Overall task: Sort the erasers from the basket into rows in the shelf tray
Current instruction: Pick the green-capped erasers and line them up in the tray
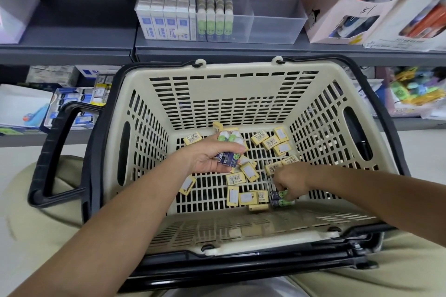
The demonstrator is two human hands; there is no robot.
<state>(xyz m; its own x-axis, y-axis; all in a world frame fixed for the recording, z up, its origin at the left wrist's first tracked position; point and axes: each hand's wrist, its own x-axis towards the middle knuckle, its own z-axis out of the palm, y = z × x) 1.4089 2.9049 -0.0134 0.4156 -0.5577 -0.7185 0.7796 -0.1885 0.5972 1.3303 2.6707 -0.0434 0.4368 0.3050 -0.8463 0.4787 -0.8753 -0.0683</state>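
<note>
A cream plastic basket (226,94) rests on my lap below the shelf. Several small yellow erasers (270,142) lie scattered on its slotted floor. My left hand (207,159) holds a bunch of green-and-white erasers (229,148) above the basket floor. My right hand (290,179) reaches down near the front right, its fingers pinching green-faced erasers (281,198) that lie on the floor. The clear shelf tray (272,29) holds rows of blue-and-white erasers (164,19) and green erasers (214,19); its right compartments show nothing inside.
The basket's black handles (55,154) fold out to the left and front. A pink carton (342,17) stands right of the tray on the grey shelf (72,38). The lower shelf holds boxed stationery (79,101) and coloured packets (407,91).
</note>
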